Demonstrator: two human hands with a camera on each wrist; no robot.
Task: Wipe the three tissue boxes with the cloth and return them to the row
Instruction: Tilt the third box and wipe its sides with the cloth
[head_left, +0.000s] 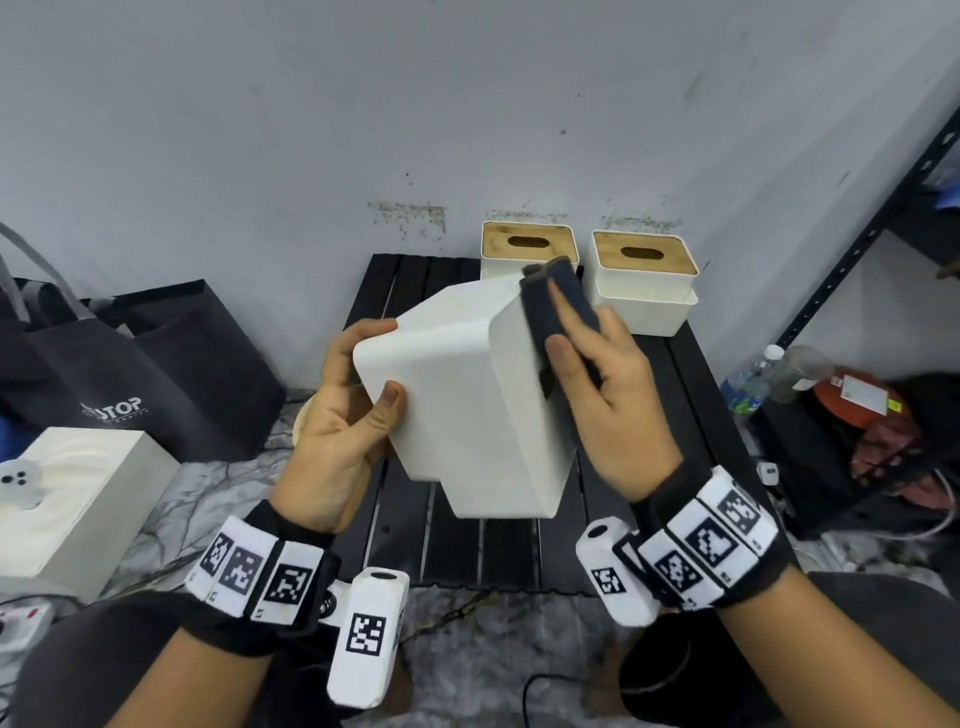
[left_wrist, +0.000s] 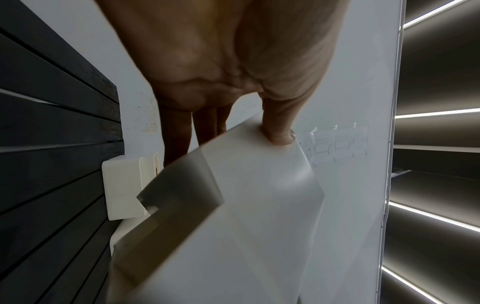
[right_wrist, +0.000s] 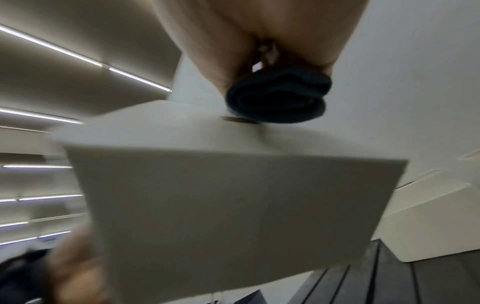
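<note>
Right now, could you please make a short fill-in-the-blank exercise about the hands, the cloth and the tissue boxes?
1. The left hand holds a white ____ off the slatted table.
2. The right hand presses a dark ____ against it.
3. ____ tissue boxes with wooden lids stand by the wall.

Missing words: tissue box; cloth; Two

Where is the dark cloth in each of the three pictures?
Head view: the dark cloth sits just right of centre, pressed by the right hand against the lifted tissue box.
Left wrist view: the cloth is not in it.
Right wrist view: the cloth is upper centre, bunched under the hand on the box's top edge.
Shared landmark: the lifted white tissue box.
</note>
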